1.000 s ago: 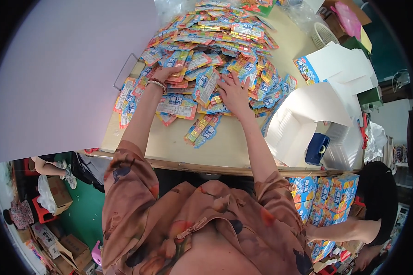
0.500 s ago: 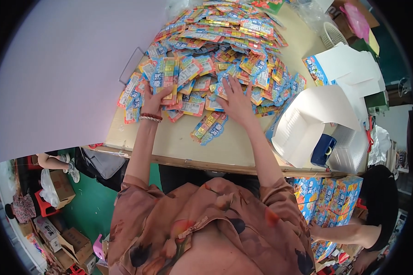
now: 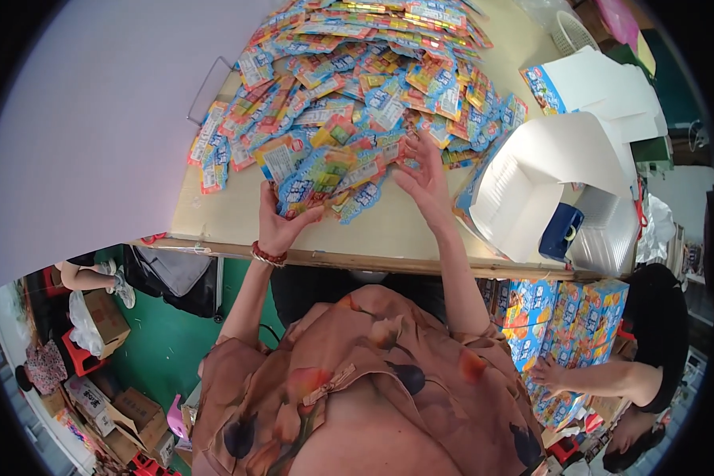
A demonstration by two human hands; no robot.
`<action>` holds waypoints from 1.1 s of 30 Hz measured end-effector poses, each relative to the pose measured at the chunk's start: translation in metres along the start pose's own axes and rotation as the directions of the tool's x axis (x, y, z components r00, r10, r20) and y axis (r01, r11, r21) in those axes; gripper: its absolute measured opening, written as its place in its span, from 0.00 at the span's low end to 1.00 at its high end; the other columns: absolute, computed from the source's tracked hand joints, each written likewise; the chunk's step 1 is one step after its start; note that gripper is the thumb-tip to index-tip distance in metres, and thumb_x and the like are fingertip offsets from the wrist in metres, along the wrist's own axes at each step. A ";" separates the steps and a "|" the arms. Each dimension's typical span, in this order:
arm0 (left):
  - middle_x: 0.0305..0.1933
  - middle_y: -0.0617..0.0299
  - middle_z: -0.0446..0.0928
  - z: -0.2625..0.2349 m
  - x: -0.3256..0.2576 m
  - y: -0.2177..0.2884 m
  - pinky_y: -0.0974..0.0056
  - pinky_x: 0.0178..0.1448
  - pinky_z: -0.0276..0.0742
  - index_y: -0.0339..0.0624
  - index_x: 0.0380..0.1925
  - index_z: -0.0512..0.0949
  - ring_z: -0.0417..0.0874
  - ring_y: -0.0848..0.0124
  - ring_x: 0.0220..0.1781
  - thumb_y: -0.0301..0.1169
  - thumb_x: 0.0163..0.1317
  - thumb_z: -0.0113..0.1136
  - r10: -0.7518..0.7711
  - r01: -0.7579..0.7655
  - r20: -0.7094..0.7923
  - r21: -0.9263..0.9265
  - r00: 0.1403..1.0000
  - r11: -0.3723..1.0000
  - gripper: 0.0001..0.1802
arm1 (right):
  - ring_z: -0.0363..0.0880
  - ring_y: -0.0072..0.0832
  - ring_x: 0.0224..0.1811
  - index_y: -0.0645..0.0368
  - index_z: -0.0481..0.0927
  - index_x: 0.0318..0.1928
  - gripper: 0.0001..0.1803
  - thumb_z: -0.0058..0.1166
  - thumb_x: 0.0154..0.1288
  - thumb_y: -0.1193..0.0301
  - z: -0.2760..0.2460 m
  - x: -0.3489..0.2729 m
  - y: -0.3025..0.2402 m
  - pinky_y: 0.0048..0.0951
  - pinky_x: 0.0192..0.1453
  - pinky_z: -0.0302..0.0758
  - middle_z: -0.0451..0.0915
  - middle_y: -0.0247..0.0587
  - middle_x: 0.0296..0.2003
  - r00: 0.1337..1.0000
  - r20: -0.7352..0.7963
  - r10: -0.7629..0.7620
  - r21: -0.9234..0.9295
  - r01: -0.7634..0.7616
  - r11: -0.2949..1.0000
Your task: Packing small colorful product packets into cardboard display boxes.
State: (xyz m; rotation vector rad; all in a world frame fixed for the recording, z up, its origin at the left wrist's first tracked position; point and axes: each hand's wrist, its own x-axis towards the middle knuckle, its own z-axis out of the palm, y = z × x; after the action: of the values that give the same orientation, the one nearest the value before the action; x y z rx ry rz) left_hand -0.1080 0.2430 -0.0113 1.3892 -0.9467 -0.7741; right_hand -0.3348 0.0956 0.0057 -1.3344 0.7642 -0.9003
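Colourful flat blister packs lie in a large heap [image 3: 389, 103] on the table, with blue scalloped cards and rows of coloured cubes. My left hand [image 3: 282, 230], with a red and white bracelet at the wrist, is at the near side of the heap. Its thumb and fingers hold the lower end of a few overlapping blister packs [image 3: 317, 178], tilted up off the table. My right hand [image 3: 427, 186] is at the other end of these packs. Its fingers are bent beside a pack's end, with the thumb held apart.
Right of the heap stand an open white-lined carton [image 3: 523, 186] and a dark blue tape dispenser [image 3: 562, 232]. A white basket [image 3: 573, 33] sits at the far right. A wire stand [image 3: 208, 89] is on the left. Below right, another person's hand [image 3: 549, 374] touches stacked printed boxes [image 3: 567, 317].
Both hands have drawn toward me from the heap. My left hand now lifts a few packs at their near end, and packs at the heap's near edge have been pulled together.
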 end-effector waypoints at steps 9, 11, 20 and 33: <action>0.48 0.53 0.76 -0.004 -0.018 0.007 0.67 0.44 0.80 0.39 0.53 0.68 0.84 0.65 0.43 0.26 0.48 0.75 0.145 -0.246 0.317 0.306 0.937 0.920 0.33 | 0.69 0.32 0.58 0.54 0.60 0.68 0.47 0.72 0.48 0.72 -0.020 -0.050 -0.007 0.37 0.61 0.71 0.67 0.41 0.56 0.995 0.024 -0.097 -0.413 0.098 0.905; 0.48 0.52 0.76 -0.003 -0.019 0.007 0.66 0.42 0.80 0.41 0.51 0.71 0.84 0.62 0.43 0.26 0.47 0.74 0.180 -0.345 0.395 0.402 0.901 0.848 0.30 | 0.70 0.32 0.56 0.54 0.60 0.67 0.45 0.70 0.49 0.74 -0.029 -0.062 0.014 0.35 0.61 0.71 0.68 0.41 0.53 0.997 -0.007 -0.072 -0.411 0.062 0.909; 0.55 0.50 0.70 -0.012 -0.007 0.004 0.57 0.44 0.81 0.50 0.51 0.72 0.82 0.52 0.45 0.23 0.43 0.70 0.189 -0.499 0.620 0.375 0.761 0.781 0.31 | 0.74 0.39 0.49 0.61 0.72 0.53 0.25 0.63 0.53 0.78 -0.025 -0.080 0.010 0.34 0.55 0.72 0.71 0.45 0.49 0.995 0.024 -0.095 -0.589 0.091 0.803; 0.57 0.53 0.64 -0.005 0.007 0.020 0.57 0.46 0.80 0.50 0.52 0.71 0.80 0.54 0.46 0.28 0.51 0.69 0.004 -0.489 0.701 0.494 0.713 0.719 0.27 | 0.75 0.43 0.47 0.57 0.76 0.48 0.11 0.49 0.67 0.70 -0.033 -0.070 -0.002 0.41 0.51 0.72 0.77 0.42 0.41 0.944 0.329 -0.024 -0.746 0.275 0.606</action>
State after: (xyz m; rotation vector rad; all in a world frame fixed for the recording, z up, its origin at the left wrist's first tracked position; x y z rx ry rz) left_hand -0.1026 0.2400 0.0096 1.5184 -2.1180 -0.7467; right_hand -0.3974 0.1420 0.0015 -2.2997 0.8585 -0.4512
